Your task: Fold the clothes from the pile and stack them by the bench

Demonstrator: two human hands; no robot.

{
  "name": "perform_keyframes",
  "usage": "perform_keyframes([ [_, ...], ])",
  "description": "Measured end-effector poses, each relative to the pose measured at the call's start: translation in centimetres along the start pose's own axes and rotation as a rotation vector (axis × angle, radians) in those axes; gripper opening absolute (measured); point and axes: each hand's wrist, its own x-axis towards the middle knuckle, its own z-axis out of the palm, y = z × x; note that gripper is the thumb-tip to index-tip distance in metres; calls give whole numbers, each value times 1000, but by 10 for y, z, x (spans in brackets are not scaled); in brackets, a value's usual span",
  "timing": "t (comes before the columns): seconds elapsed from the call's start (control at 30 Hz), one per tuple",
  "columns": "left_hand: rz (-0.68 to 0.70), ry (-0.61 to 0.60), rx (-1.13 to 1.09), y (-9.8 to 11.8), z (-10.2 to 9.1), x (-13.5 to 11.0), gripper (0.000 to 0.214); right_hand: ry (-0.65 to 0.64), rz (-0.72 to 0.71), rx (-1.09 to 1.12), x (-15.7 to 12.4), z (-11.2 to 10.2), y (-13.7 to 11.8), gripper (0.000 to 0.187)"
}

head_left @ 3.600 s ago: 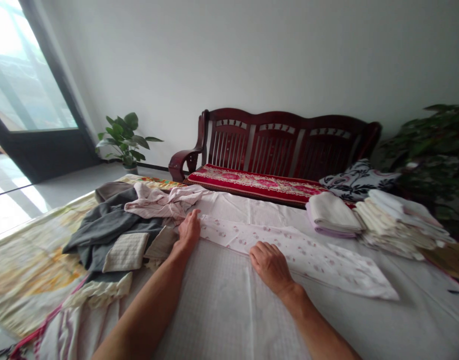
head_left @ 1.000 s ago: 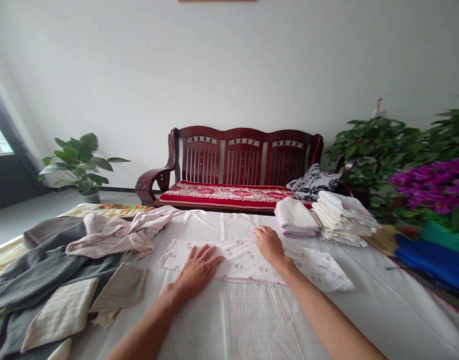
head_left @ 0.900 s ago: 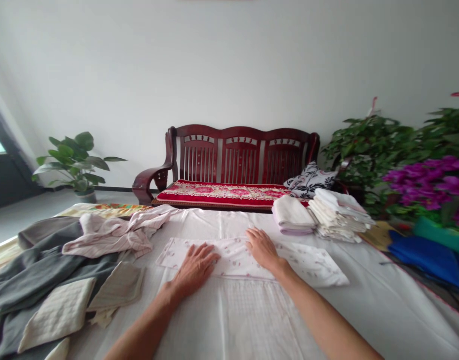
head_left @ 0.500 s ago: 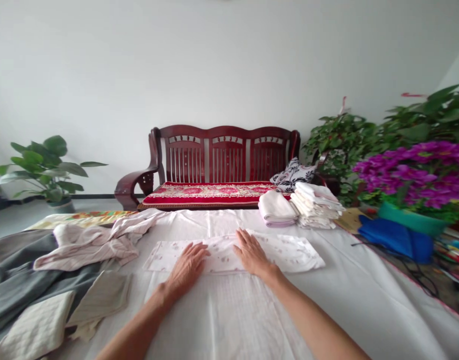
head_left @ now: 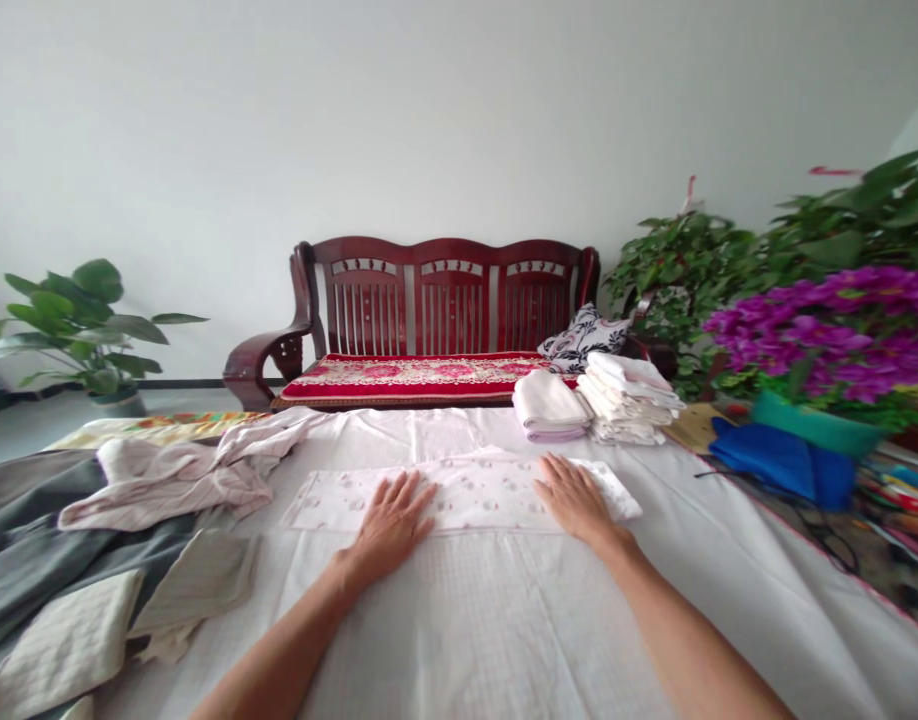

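Observation:
A white garment with a small printed pattern (head_left: 481, 495) lies folded into a long flat strip on the white sheet (head_left: 459, 620). My left hand (head_left: 393, 522) rests palm down on its left half, fingers spread. Near the strip's right end my right hand (head_left: 579, 500) lies flat with fingers stretched out. Neither hand grips the fabric. What kind of garment it is, I cannot tell.
Unfolded clothes, including a pale striped garment (head_left: 166, 485) and grey pieces (head_left: 39, 560), lie at left. Folded white stacks (head_left: 628, 395) stand at back right. A wooden bench (head_left: 448, 300) is behind; purple flowers (head_left: 834, 330) and a blue cloth (head_left: 785, 460) are right.
My right hand has slid rightward along the patterned fabric, from its middle towards its right end. The left hand has shifted slightly right, and the strip's right part lies flatter.

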Motion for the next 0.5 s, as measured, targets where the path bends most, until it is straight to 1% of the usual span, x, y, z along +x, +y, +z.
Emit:
perform_keyframes([
  [0.07,4,-10,0,-2,-1,-3,52,-4,40,-13,-1,-2,12,54],
  [0.13,11,-25,-11,-3,-3,-6,52,-4,76,-22,-1,-6,16,53],
  [0.23,36,-38,-36,0,-11,-10,52,23,101,-25,-2,-17,3,51],
  [0.27,56,-39,-48,2,-14,-12,53,35,67,1,-3,-22,-6,50],
  [0.33,122,-49,-79,9,-21,-14,57,38,-91,115,-7,-33,-28,47],
  [0.4,191,-82,-112,17,-27,-15,61,2,-296,271,-14,-42,-52,45],
  [0.43,216,-105,-127,20,-29,-15,62,-20,-373,333,-18,-46,-63,45],
  [0.5,245,-141,-152,24,-33,-16,60,-74,-470,407,-27,-50,-80,44],
])
